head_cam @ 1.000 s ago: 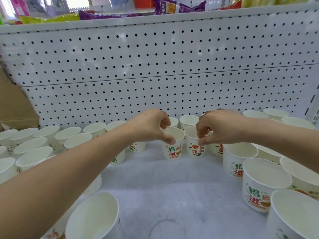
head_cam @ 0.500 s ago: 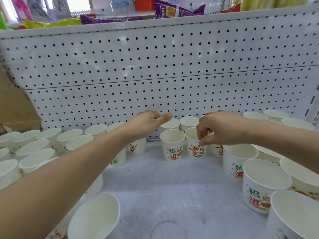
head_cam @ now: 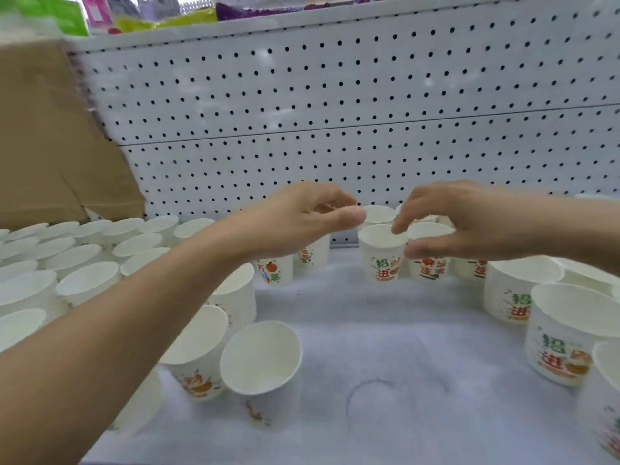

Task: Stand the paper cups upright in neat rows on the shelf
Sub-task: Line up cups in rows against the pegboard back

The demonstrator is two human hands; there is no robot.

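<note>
My paper cups (head_cam: 382,253) stand upright on the shelf (head_cam: 369,330), mouths up and empty (plain white inside). My right hand (head_cam: 476,223) curls forefinger and thumb at two middle rims, though I cannot tell whether it grips them; my left hand (head_cam: 302,223) hovers loosely curled, thumb straight.

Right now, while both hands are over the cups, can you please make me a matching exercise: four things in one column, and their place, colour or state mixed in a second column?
Column A
1. cardboard box
2. snack bags
3. right hand
4. back panel

Column B
a. lying on the upper shelf
b. white with dark holes
c. brown, at the far left
d. pinching the rim of a cup

Pairs: 1-c, 2-a, 3-d, 4-b
</note>
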